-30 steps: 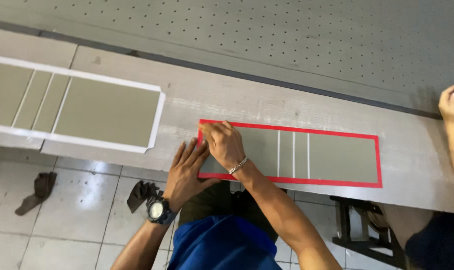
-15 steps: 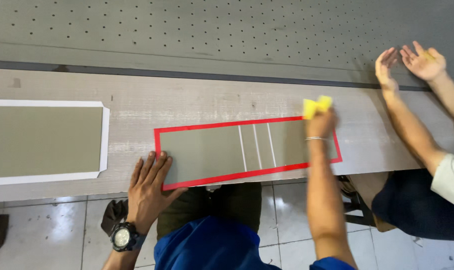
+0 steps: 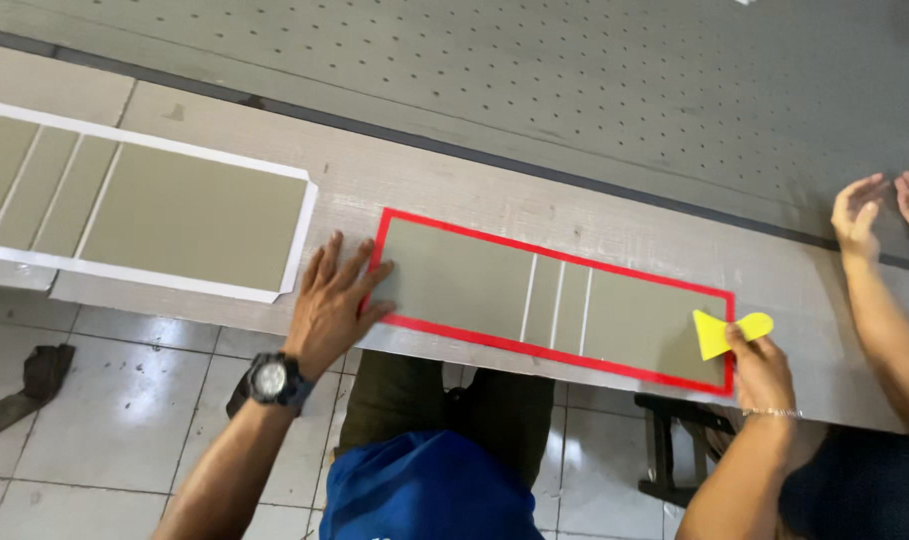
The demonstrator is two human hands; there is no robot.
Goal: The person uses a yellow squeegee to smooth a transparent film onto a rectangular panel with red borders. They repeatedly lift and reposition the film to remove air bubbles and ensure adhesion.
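Left hand (image 3: 332,305) lies flat, fingers spread wide, gripping nothing, pressing on the board just at the left end of the red-bordered panel (image 3: 474,280) in the middle of the frame. Right hand (image 3: 762,368) is pinched closed around a yellow squeegee (image 3: 722,330), its blade lying on the panel's lower right corner, near the red edge. This looks like the smoothing step, one hand pinning the sheet while the tool presses it down; a next stroke would call for the flat hand to keep the left end from shifting and the blade to stay level against the surface. The panel lies on a long pale wooden board (image 3: 454,190) running across the frame, with a white-bordered panel (image 3: 194,215) to the left, cut off at the frame edge. In the upper right, another person's hands (image 3: 879,205) hover open over the grey perforated table (image 3: 574,70). Hard to tell: whether the red border is tape or print, and how much of the squeegee sits hidden inside the fingers. The dark rag (image 3: 29,385) on the tiled floor at lower left is blurry.
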